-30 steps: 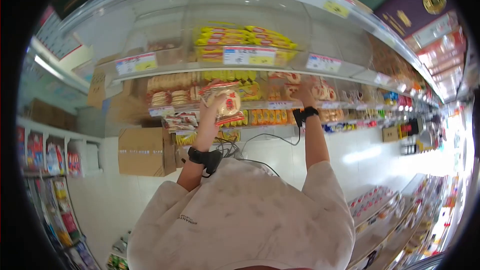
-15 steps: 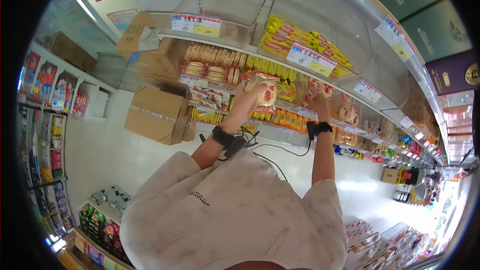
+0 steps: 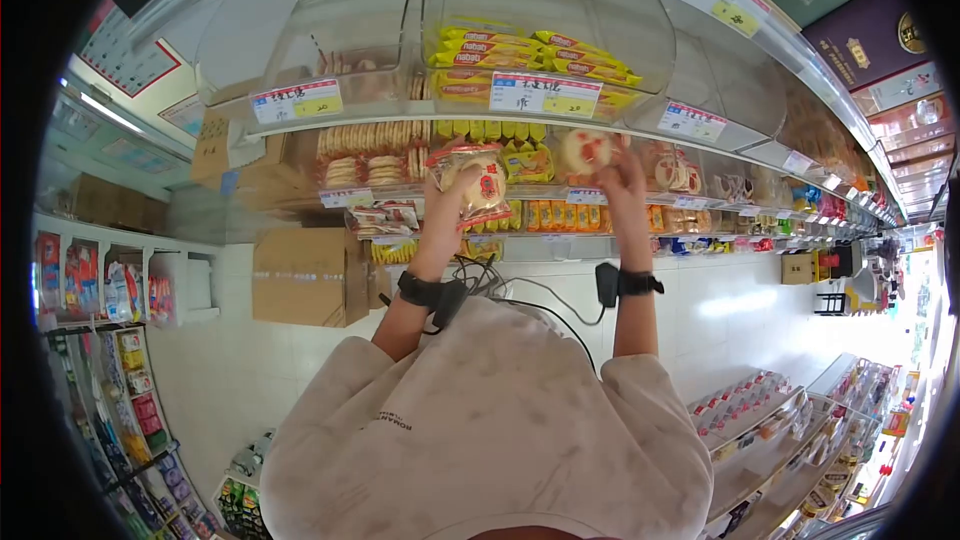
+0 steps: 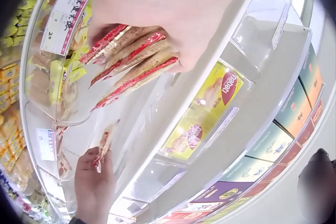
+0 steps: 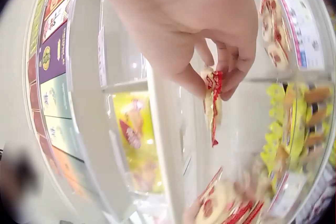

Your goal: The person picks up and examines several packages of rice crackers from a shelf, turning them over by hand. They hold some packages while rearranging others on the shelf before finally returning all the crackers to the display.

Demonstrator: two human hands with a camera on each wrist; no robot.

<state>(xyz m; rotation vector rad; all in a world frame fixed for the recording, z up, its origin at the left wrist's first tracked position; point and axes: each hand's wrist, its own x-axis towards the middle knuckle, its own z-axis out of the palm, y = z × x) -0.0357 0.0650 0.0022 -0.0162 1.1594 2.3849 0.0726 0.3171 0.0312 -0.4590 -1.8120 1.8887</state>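
In the head view my left hand grips a stack of round rice crackers in clear and red wrappers in front of the shelf. Several such packets fan out from under that hand in the left wrist view. To the right, my right hand pinches a single wrapped rice cracker by its edge. Thumb and fingertips close on its red wrapper in the right wrist view, with the left hand's packets below. A bin of similar crackers lies just right of the right hand.
Clear bins with price tags line the shelves. Yellow wafer packs sit on the upper shelf, and more rice crackers lie left of my left hand. A cardboard box stands on the floor at the left. Black cables hang between the wrists.
My right hand, earlier among the crackers on the shelf, now holds one packet up in front of it. My left hand keeps its stack. The head view swung right and back.
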